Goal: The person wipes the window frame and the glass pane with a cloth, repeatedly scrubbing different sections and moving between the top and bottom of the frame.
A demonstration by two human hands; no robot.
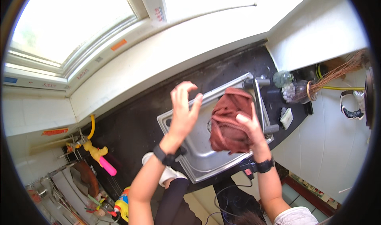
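Note:
A reddish-brown cloth (pixel 227 122) is bunched up over the right part of a stainless steel sink (pixel 201 150). My right hand (pixel 253 125) grips its right side, with the thumb on top and the other fingers partly hidden. To the left, my left hand (pixel 184 107) is raised above the sink's far left rim, fingers apart and holding nothing. A metal faucet (pixel 258 101) stands at the sink's right side, close to the cloth. The cloth covers part of the basin and drain.
On the dark countertop (pixel 119 135), a glass vase (pixel 302 91) with dried stems and a white packet (pixel 286 117) lie right of the sink. A yellow bottle (pixel 122 205), a dish rack (pixel 59 192) and a yellow-pink gas valve hose fitting (pixel 98 156) are at left.

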